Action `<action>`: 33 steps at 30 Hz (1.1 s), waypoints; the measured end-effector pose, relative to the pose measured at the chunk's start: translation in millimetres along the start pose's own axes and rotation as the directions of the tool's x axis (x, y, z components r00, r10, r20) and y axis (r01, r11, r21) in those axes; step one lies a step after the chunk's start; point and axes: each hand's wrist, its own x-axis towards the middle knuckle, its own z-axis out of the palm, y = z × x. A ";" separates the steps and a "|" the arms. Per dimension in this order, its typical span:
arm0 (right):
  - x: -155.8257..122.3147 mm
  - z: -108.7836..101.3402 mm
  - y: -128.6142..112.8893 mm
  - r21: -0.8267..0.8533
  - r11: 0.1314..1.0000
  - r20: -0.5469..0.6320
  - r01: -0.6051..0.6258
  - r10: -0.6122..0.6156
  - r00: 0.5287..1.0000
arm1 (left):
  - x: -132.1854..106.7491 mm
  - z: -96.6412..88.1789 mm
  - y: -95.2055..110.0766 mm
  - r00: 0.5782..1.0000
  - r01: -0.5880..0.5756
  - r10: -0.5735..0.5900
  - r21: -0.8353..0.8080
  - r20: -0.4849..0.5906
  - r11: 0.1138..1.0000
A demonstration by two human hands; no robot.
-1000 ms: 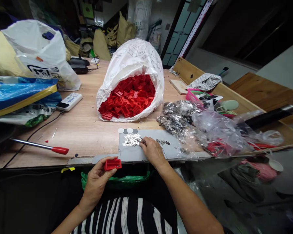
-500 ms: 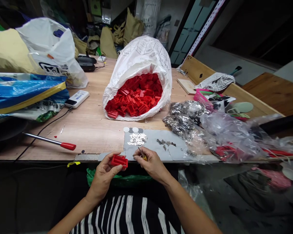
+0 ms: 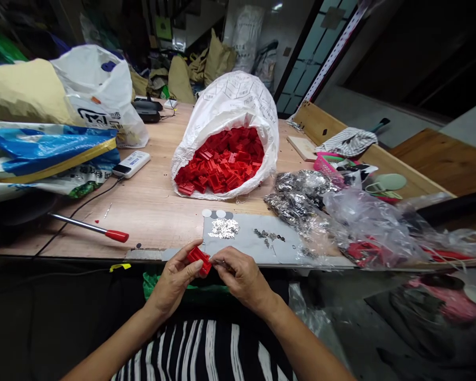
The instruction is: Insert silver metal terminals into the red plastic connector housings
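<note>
The left hand pinches a red plastic piece between thumb and fingers, just in front of the table edge. The right hand has its thumb and fingertips pressed together on a thin, dark item, too small to identify, close against the red piece's right end. The piece looks light, stiff and rather smooth, so it could slip or turn; its long side walls seem the best hold, leaving the open face free. Beyond, on a grey mat, lie shiny metal pieces and, to their right, darker metal bits. Behind stands a white sack of red pieces. Clear plastic bags crowd the right; a red-handled lever juts in from the left.
</note>
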 end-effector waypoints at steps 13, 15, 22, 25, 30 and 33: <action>-4.0 -5.6 -5.3 0.150 0.981 0.117 -0.122 0.105 0.988 | -0.1 0.7 2.8 0.996 0.042 -0.042 -0.001 0.073 0.999; -4.2 -6.8 -4.4 0.183 0.970 0.142 -0.162 0.137 0.980 | -0.4 0.8 1.3 0.996 0.053 -0.053 0.014 0.076 0.999; -7.5 -10.2 2.1 0.247 0.925 0.151 -0.288 0.256 0.955 | 1.4 -1.5 -5.1 0.998 0.015 -0.019 0.061 0.062 0.998; -10.0 -13.3 6.1 0.186 0.939 0.107 -0.290 0.274 0.956 | 5.9 -3.1 -4.3 0.996 -0.022 0.011 0.125 0.092 0.992; -12.2 -13.6 16.8 -0.008 0.981 0.038 -0.194 0.194 0.980 | 19.2 -5.5 3.9 0.969 -0.234 0.176 0.402 0.175 0.885; -11.2 -9.5 25.4 -0.109 0.975 0.011 -0.192 0.194 0.981 | 31.5 -8.3 7.6 0.921 -0.388 0.312 0.610 0.233 0.691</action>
